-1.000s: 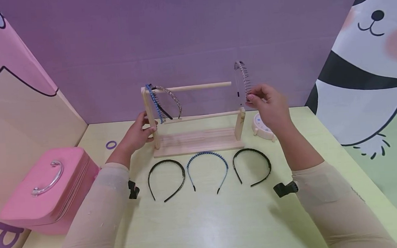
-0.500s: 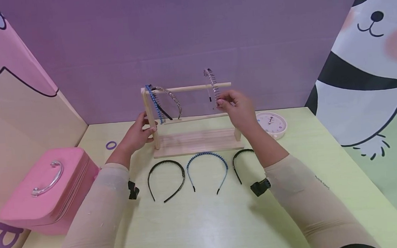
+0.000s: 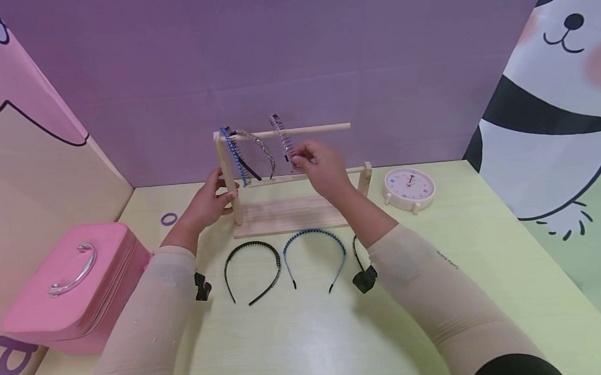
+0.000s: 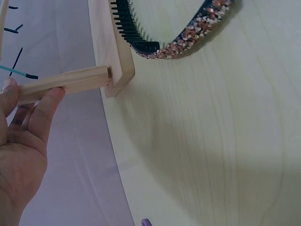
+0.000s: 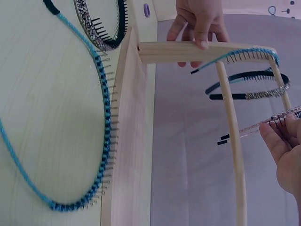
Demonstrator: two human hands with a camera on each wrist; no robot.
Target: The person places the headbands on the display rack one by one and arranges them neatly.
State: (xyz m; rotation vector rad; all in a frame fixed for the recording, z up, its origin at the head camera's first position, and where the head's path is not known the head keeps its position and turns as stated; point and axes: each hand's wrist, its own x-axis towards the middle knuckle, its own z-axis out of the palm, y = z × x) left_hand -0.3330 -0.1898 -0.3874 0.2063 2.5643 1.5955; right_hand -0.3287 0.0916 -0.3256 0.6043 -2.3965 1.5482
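My left hand [image 3: 208, 201] grips the left upright of a wooden rack [image 3: 281, 215], thumb on one side and fingers on the other. With my right hand [image 3: 321, 166] I pinch a thin pinkish toothed headband [image 3: 281, 133] by its side; it straddles the rack's upper bar. A blue headband [image 3: 233, 156] and a dark glittery headband [image 3: 264, 147] hang at the bar's left end. On the table before the rack lie a black glittery headband [image 3: 250, 244], a blue beaded headband [image 3: 313, 231] and another dark headband [image 3: 356, 251], mostly behind my right forearm.
A pink case [image 3: 71, 284] with a silver handle stands on the left. Near it lies a small purple ring [image 3: 168, 219]. To the right of the rack is a pink clock [image 3: 408, 186]. A purple backdrop [image 3: 283, 52] rises behind the table.
My right hand has carried the pinkish headband leftward from beyond the bar's right end to near its middle. The clock has come into full view. My left hand has stayed on the upright.
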